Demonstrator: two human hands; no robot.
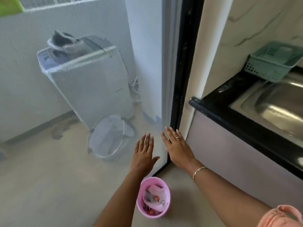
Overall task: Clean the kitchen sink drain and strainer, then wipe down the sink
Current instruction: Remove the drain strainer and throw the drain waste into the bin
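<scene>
Both spread flat, left hand and right hand are pressing the likely light screen door near its edge, beside the sink.

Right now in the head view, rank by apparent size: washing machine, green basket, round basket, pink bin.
1. washing machine
2. green basket and round basket: too alike to rank; the green one runs off frame.
3. pink bin, smallest, though nearest the camera.
</scene>
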